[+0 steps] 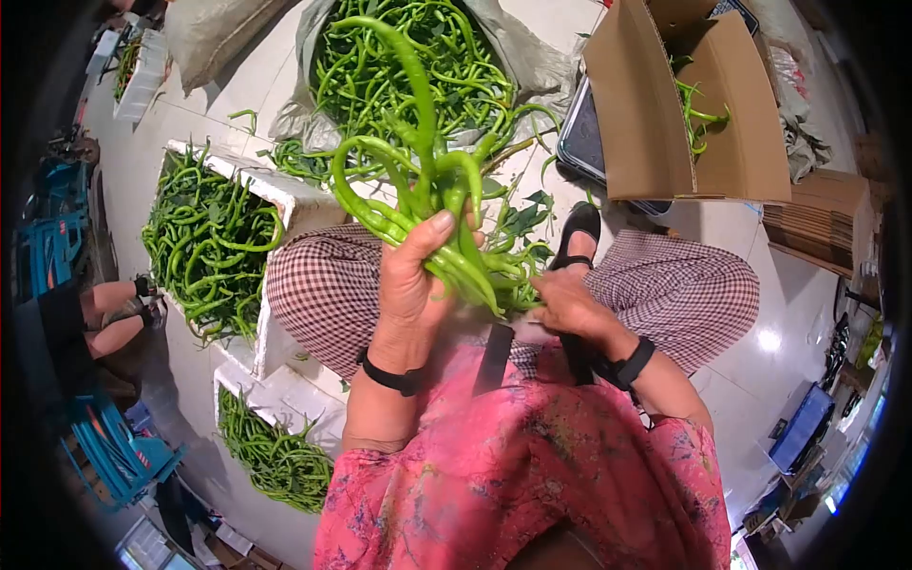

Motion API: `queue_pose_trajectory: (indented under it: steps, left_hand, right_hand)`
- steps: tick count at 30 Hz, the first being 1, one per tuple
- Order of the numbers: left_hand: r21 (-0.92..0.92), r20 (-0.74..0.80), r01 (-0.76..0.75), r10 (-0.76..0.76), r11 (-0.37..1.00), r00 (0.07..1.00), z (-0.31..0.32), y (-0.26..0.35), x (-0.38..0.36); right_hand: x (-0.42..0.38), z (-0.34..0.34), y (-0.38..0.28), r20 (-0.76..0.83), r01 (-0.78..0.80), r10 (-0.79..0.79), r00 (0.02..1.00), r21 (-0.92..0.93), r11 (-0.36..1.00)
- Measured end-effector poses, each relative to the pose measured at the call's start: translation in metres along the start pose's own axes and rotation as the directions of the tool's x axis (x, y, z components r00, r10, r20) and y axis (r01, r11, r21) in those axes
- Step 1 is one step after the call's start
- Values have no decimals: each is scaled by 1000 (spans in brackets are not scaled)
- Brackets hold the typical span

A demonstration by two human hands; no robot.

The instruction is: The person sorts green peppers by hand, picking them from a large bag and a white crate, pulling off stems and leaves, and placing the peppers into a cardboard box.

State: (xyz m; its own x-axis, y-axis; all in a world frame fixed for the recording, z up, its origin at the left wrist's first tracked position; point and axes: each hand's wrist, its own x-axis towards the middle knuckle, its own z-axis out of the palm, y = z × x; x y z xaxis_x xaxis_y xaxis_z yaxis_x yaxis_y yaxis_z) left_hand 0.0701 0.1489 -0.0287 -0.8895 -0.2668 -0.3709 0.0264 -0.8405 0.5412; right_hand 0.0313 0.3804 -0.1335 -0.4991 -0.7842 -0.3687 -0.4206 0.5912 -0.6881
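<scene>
My left hand (pixel 418 261) is closed around a bunch of long green chili peppers (pixel 423 161), held up over my lap with curved ends fanning upward. Lower in the bunch, my right hand (pixel 575 306) has its fingers curled against more green chili peppers (pixel 513 271); its fingertips are partly hidden and slightly blurred. Beyond my hands, a large open sack (pixel 537 66) is full of green peppers. Loose leaves (pixel 522 220) and stems lie on the floor between the sack and my legs.
On the left stand a white foam box (pixel 275 190) heaped with peppers and a second white box (pixel 294 394) with more. At upper right, an open cardboard box (pixel 636 114) holds a few peppers above a dark crate (pixel 581 133). Another person's legs (pixel 114 318) show at far left.
</scene>
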Motion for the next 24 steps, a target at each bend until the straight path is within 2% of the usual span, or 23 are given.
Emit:
queue_pose_trajectory:
  steps: [1,2,3,4,6,8,10,12,13,14,16,18,20,21,22,23,24]
  left_hand:
    - [-6,-5,18,-18,1000,1000,-2,0,-1]
    - [-14,-6,38,-38,999,999,-3,0,-2]
    - [-16,-2,38,-38,999,999,-1,0,-2]
    - [-12,29,52,-52,999,998,2,0,-4]
    - [-10,62,71,-71,997,996,10,-1,-5]
    - [31,28,101,-102,994,994,18,-3,-7]
    - [77,63,92,-96,993,993,25,-4,-6]
    - [76,31,68,-71,995,997,17,-10,-2]
    - [123,-19,16,-13,992,1000,18,-10,0]
    - [91,-70,17,-10,996,998,13,-13,2]
    - [-8,-114,40,-41,999,993,-2,-14,9]
    - [-19,-132,27,-29,999,991,-7,-13,11]
    - [-55,-75,-13,8,998,997,-2,-10,12]
    - [-53,-76,-12,8,999,997,-2,-10,12]
    - [-139,19,6,-4,990,1000,-2,-9,12]
    - [-223,114,31,-6,974,993,-3,-9,12]
    - [-224,111,31,-6,974,994,-2,-9,11]
  right_hand:
    - [1,-12,-9,17,-61,63,998,-76,995]
    - [2,-28,-17,19,-62,63,998,-78,995]
    - [7,-58,-34,-84,-160,186,979,250,955]
    - [10,-83,-49,-140,-201,331,933,560,804]
    - [20,-108,-75,-336,111,214,917,732,672]
    - [28,-120,-108,-357,148,189,915,732,665]
    - [38,-118,-117,-372,183,162,914,735,653]
    - [47,-113,-117,-272,201,141,952,903,381]
    - [47,-116,-118,-268,213,120,956,914,347]
    - [45,-118,-122,-257,203,119,959,918,340]
    - [39,-124,-131,-468,410,219,856,874,262]
    - [23,-142,-125,-416,398,197,888,909,123]
    - [13,-149,-107,-447,419,218,867,893,163]
    - [10,-149,-85,-343,290,185,921,920,264]
    - [10,-147,-74,-229,157,163,960,918,365]
    - [6,-139,-70,-145,-5,252,957,859,512]
    - [2,-128,-61,-142,-7,252,957,859,512]
